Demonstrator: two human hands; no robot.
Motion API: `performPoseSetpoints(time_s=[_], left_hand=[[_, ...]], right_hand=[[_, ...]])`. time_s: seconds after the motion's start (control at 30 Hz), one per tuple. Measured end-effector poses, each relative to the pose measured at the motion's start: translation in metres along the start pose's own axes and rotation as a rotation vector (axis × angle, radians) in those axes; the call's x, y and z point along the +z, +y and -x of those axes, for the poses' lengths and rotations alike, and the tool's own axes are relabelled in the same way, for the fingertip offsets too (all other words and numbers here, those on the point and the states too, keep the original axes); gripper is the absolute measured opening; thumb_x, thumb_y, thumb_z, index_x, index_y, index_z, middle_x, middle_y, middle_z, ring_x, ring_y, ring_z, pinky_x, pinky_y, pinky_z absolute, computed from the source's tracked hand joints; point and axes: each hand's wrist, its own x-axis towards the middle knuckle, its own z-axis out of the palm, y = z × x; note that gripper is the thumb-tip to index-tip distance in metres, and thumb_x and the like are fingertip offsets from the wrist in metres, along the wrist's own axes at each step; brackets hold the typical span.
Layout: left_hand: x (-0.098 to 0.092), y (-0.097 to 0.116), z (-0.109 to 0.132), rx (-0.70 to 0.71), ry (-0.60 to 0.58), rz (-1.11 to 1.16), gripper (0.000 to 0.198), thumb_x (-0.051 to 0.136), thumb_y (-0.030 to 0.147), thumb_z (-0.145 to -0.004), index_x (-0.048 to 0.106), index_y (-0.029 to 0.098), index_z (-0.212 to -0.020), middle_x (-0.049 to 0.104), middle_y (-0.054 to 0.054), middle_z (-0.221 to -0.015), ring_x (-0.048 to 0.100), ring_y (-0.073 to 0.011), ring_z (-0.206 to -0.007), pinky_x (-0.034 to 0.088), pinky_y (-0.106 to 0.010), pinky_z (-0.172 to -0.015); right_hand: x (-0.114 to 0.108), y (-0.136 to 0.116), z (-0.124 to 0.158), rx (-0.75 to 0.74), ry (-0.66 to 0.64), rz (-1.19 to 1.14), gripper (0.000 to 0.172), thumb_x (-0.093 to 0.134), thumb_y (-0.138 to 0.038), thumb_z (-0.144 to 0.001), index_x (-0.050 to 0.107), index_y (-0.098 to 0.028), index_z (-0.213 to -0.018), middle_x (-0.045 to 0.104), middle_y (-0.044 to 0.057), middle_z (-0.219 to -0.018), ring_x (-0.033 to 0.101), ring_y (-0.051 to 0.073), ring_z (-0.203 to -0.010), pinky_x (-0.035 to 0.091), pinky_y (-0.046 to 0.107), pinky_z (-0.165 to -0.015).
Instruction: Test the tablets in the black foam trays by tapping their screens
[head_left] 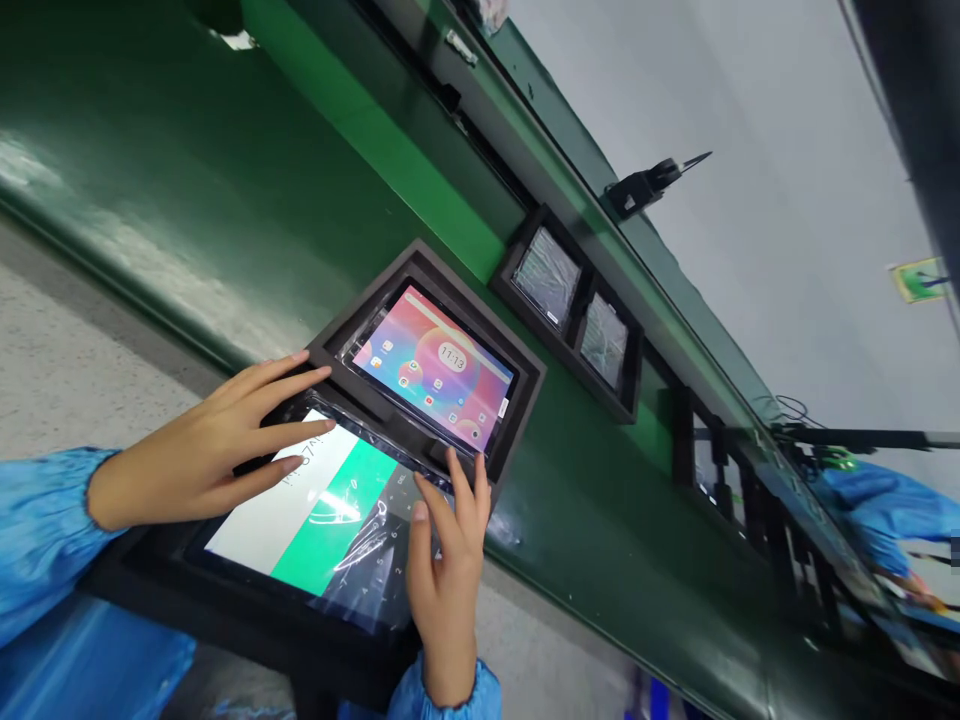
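A tablet (330, 510) with a calculator on its screen lies in the near half of a dark foam tray (517, 420). Clear film covers its surface. In the far half of that tray lies a second tablet (442, 360), lit with a home screen reading 11:13. My left hand (225, 440) rests with fingers spread over the near tablet's upper left corner and the tray's rim. At the near tablet's right side is my right hand (454, 550), its fingers apart and their tips around the tablet's edge and the tray's middle bar. Neither hand grips anything.
On the green bench (150, 190), another dark tray (570, 310) holds two film-wrapped tablets. More trays (720, 470) stand further right along a ledge. A black pointed tool (652, 187) sticks up behind them. A person's blue sleeve (885, 500) shows at the far right.
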Motion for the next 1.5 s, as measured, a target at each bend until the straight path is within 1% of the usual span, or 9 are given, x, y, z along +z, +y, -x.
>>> performPoseSetpoints(time_s=[0.1,0.33,0.57,0.8,0.9,1.03,1.3,1.4,1.5], left_hand=[[-0.001,0.002,-0.002,0.047,-0.026,-0.017,0.048,0.051,0.023,-0.099,0.049,0.039,-0.143,0.023,0.002,-0.167,0.023,-0.0349,-0.153,0.029,-0.06,-0.123],[0.0,0.0,0.0,0.032,-0.033,-0.006,0.05,0.051,0.028,-0.098,0.046,0.043,-0.145,0.024,0.005,-0.166,0.024,-0.035,-0.153,0.029,-0.06,-0.124],[-0.002,0.002,-0.002,0.002,-0.025,0.039,0.046,0.052,0.024,-0.098,0.049,0.04,-0.141,0.028,0.004,-0.165,0.025,-0.0326,-0.152,0.029,-0.061,-0.124],[-0.004,0.003,-0.003,-0.03,0.007,0.09,0.04,0.05,0.021,-0.1,0.051,0.036,-0.137,0.032,0.001,-0.162,0.023,-0.0332,-0.152,0.032,-0.059,-0.121],[-0.004,0.003,-0.003,-0.024,0.003,0.087,0.042,0.05,0.02,-0.1,0.049,0.036,-0.139,0.032,0.001,-0.162,0.023,-0.0326,-0.152,0.032,-0.058,-0.122],[-0.003,0.003,-0.003,-0.037,-0.009,0.089,0.044,0.049,0.021,-0.1,0.048,0.039,-0.14,0.031,0.003,-0.162,0.024,-0.0325,-0.152,0.033,-0.059,-0.122],[-0.003,0.005,-0.001,-0.051,0.006,0.106,0.047,0.051,0.019,-0.099,0.048,0.04,-0.14,0.032,0.003,-0.162,0.024,-0.0326,-0.152,0.033,-0.059,-0.121],[-0.003,0.002,-0.004,-0.053,0.025,0.113,0.042,0.051,0.021,-0.099,0.053,0.038,-0.136,0.033,0.004,-0.162,0.025,-0.0327,-0.152,0.034,-0.058,-0.121],[-0.003,-0.008,-0.018,-0.063,0.028,0.063,0.036,0.049,0.025,-0.101,0.055,0.036,-0.134,0.033,0.002,-0.162,0.023,-0.0309,-0.153,0.034,-0.056,-0.121]], right_hand=[[-0.002,0.004,0.007,0.009,-0.004,0.015,0.035,0.048,-0.019,-0.101,0.062,-0.03,-0.132,0.036,0.004,-0.163,0.011,0.034,-0.157,0.021,0.078,-0.116],[0.003,0.0,0.014,0.008,-0.12,0.086,0.038,0.05,-0.022,-0.101,0.061,-0.032,-0.136,0.027,0.002,-0.168,0.005,0.04,-0.157,0.019,0.081,-0.113],[0.002,0.005,0.022,0.079,0.025,-0.061,0.03,0.045,-0.021,-0.102,0.068,-0.028,-0.12,0.044,0.005,-0.159,0.018,0.035,-0.156,0.024,0.077,-0.115],[0.003,0.006,0.027,0.073,-0.016,-0.052,0.028,0.049,-0.02,-0.101,0.068,-0.029,-0.12,0.049,0.005,-0.155,0.024,0.034,-0.154,0.025,0.075,-0.116],[0.002,0.002,0.028,0.011,-0.06,-0.01,0.034,0.05,-0.019,-0.1,0.066,-0.031,-0.126,0.044,0.004,-0.159,0.019,0.036,-0.156,0.027,0.075,-0.115],[0.002,-0.006,0.025,-0.054,-0.181,0.05,0.042,0.054,-0.02,-0.098,0.061,-0.033,-0.137,0.028,0.001,-0.167,0.007,0.041,-0.157,0.025,0.079,-0.114],[0.008,-0.016,0.015,-0.144,-0.302,0.082,0.048,0.056,-0.03,-0.099,0.051,-0.037,-0.146,0.013,0.001,-0.171,0.0,0.044,-0.156,0.021,0.083,-0.112],[0.006,-0.012,0.014,-0.131,-0.261,0.071,0.045,0.055,-0.028,-0.099,0.053,-0.036,-0.143,0.018,0.002,-0.17,0.004,0.044,-0.156,0.023,0.082,-0.113],[0.001,-0.003,0.006,-0.067,-0.128,0.028,0.041,0.051,-0.025,-0.1,0.055,-0.033,-0.14,0.028,0.004,-0.167,0.01,0.039,-0.157,0.024,0.078,-0.115]])
